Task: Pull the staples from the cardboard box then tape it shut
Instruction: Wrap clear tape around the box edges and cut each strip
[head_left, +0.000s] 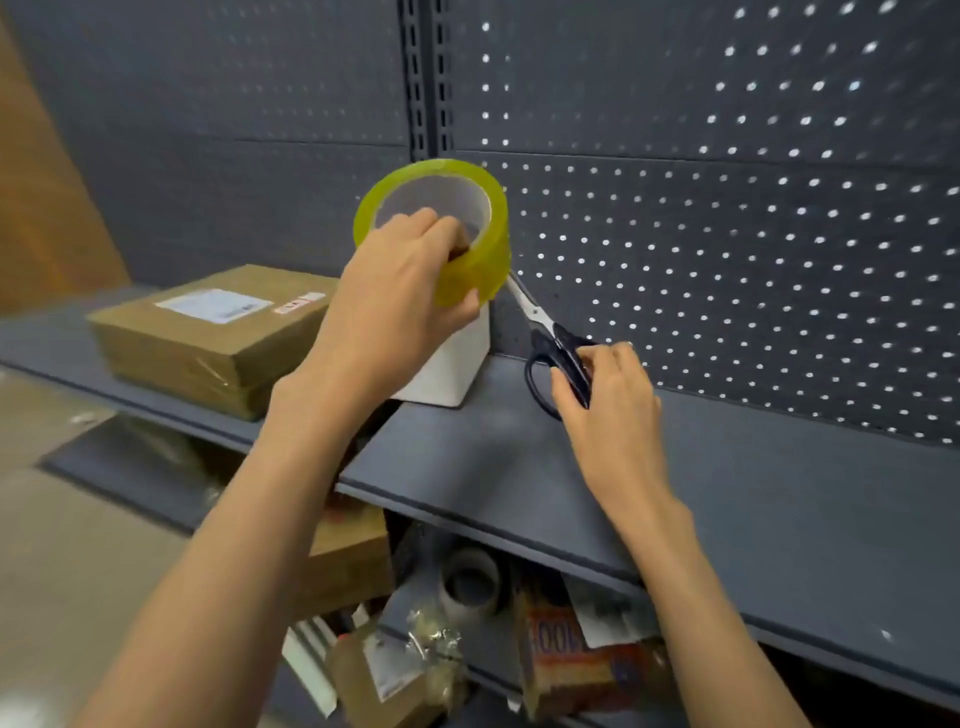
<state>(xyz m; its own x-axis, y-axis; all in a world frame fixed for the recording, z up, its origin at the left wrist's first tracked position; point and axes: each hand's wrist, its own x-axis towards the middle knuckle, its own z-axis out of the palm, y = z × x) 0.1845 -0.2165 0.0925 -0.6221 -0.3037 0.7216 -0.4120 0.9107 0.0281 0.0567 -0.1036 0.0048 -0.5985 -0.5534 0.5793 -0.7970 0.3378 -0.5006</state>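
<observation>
My left hand (400, 291) grips a yellowish roll of clear tape (467, 208), fingers hooked through its core and thumb under its outer face, holding it above a grey shelf (675, 493). My right hand (608, 395) grips the dark handles of a pair of scissors (556, 343) lying on that shelf; the blades point up-left toward the tape roll. A taped cardboard box (208, 338) with a white label rests on the shelf to the left, apart from both hands.
A small white block (457, 364) stands on the shelf under the tape roll. Grey pegboard (727, 208) backs the shelf. The lower shelf holds another cardboard box (353, 561), a tape roll (470, 582) and assorted packets. Floor lies at the left.
</observation>
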